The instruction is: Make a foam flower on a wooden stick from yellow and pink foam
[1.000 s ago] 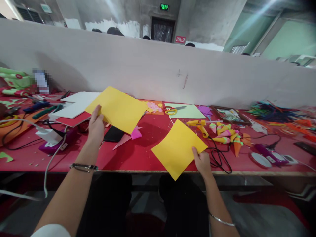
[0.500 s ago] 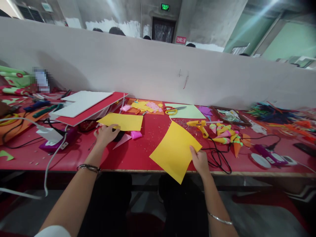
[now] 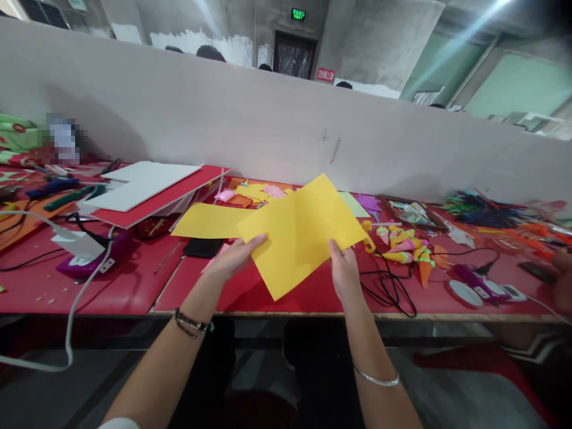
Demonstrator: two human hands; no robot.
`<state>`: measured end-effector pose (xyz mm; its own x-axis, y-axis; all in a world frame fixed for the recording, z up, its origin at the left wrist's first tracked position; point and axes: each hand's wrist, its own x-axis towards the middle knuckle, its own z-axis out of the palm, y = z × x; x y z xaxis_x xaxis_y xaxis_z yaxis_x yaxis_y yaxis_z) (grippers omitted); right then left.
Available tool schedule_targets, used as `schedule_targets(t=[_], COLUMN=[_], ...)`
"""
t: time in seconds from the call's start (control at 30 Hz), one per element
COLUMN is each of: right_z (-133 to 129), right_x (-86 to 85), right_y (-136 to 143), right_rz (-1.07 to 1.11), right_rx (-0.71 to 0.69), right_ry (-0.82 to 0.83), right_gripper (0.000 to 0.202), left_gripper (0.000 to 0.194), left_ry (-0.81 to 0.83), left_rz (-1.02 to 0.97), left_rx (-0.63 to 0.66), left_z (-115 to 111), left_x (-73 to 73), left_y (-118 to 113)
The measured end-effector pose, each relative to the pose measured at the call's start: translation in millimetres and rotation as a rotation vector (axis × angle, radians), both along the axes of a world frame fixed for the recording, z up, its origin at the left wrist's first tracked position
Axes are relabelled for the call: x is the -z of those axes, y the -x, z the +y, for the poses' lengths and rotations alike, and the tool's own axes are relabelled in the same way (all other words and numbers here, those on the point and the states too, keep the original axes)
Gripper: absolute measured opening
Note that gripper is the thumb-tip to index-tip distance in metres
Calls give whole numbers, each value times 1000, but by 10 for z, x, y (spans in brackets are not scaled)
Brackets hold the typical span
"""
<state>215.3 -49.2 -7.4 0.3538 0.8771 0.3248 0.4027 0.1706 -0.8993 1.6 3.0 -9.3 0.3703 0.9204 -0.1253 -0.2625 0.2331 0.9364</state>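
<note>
A yellow sheet point(image 3: 304, 238) is held up over the table's front part, tilted, with one corner pointing up. My left hand point(image 3: 235, 256) pinches its left edge, thumb on top. On the right, my right hand point(image 3: 345, 268) grips the lower right edge, thumb also on top. Behind my left hand a second yellow sheet point(image 3: 205, 221) lies partly over a black phone-like object point(image 3: 202, 248). Pink paper shows beside my left hand. The held sheet hides the scissors and most of the yellow glue gun point(image 3: 369, 238).
White boards point(image 3: 147, 182) on a red board lie at the left. Yellow and pink paper cones point(image 3: 404, 244), black cable and a purple power strip point(image 3: 480, 283) are at the right. Another person's hand point(image 3: 562, 274) shows at the right edge.
My left hand has left the second yellow sheet and moved right to the held one. My right hand has raised and turned that sheet, moving slightly left.
</note>
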Motion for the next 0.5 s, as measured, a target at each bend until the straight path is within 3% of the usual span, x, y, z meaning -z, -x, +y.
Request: schedule_targets(t=[0.13,0.33,0.5], right_z=[-28,-67,-157], right_x=[27,50,20], right_y=[73,270,350], right_rz=[-274,-629,-670], right_rx=[-120,-546,-622], right_ry=[-4,-52,-52], right_gripper=[39,66,55], left_gripper=[33,39,40], left_ry=[114,205,98], left_rz=[-19,-153,-107], left_rx=[-69,18,-35], left_z=[-38,-62,-72], left_x=[-3,110,143], left_y=[-83,-2,-17])
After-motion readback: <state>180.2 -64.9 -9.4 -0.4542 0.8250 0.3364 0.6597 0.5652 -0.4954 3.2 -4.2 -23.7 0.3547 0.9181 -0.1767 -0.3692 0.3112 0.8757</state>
